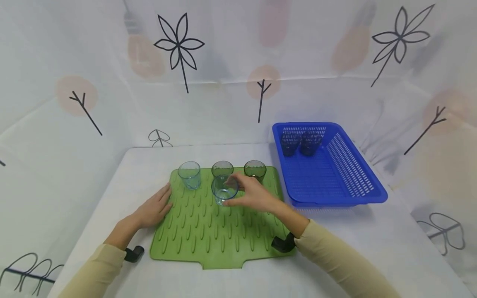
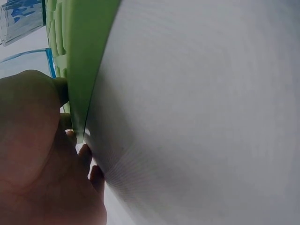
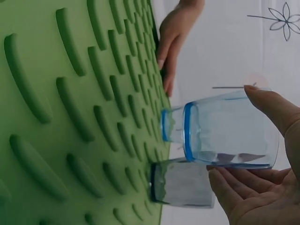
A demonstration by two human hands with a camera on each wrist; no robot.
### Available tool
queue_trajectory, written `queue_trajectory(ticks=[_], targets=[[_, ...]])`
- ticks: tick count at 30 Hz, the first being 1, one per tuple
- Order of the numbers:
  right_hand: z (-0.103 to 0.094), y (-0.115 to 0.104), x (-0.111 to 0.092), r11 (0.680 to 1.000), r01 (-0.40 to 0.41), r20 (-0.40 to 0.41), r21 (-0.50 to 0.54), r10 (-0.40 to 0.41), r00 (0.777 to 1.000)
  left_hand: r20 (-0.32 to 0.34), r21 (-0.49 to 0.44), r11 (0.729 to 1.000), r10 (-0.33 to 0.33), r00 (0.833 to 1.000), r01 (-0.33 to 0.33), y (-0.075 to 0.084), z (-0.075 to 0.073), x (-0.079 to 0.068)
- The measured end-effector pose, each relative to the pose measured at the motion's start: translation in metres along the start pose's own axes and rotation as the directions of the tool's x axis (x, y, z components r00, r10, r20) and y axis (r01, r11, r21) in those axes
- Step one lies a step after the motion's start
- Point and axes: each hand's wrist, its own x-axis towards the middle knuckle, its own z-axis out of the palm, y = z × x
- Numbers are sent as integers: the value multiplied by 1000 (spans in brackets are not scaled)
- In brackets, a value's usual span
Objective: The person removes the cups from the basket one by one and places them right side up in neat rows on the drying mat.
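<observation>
My right hand [image 1: 257, 194] grips a clear blue-tinted glass [image 1: 224, 194] by its sides, thumb on one side and fingers on the other. In the right wrist view this glass [image 3: 229, 133] is upright, its thick blue base facing the green ridged drying mat [image 3: 93, 117] and apparently a little above it. Along the mat's back edge stand a light blue glass [image 1: 191, 178] on the left, a grey glass [image 1: 222, 166] in the middle and a dark glass [image 1: 255, 169] on the right. My left hand [image 1: 152, 210] rests with extended fingers at the left edge of the mat [image 1: 208, 248].
A blue plastic basket [image 1: 320, 178] stands right of the mat, with two dark glasses [image 1: 307, 142] in its back left corner. White patterned cloth [image 1: 223, 111] hangs behind the white table [image 1: 138, 174]. Black wrist mounts [image 1: 283, 243] sit at both wrists.
</observation>
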Motion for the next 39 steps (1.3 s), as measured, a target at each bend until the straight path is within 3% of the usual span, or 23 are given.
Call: queue_trajectory(ticks=[5,15,20,39], targets=[[14,1,5,1000,-14,29,10,13,999,7,-2,1000,0,1000,1,-1,2,0],[40,-1,15,1000,-8,89,21,6,996,-43,-21,999,40,998,-41,16,-11,-7],[55,-3,19,1000,-16,107,26,13,994,-43,-26,998,64,997,-65,13,-9,-8],[100,-21,48,1000,28,132,-8,-27,991,-14,-3,999,33,999,-33,4,-5,-5]])
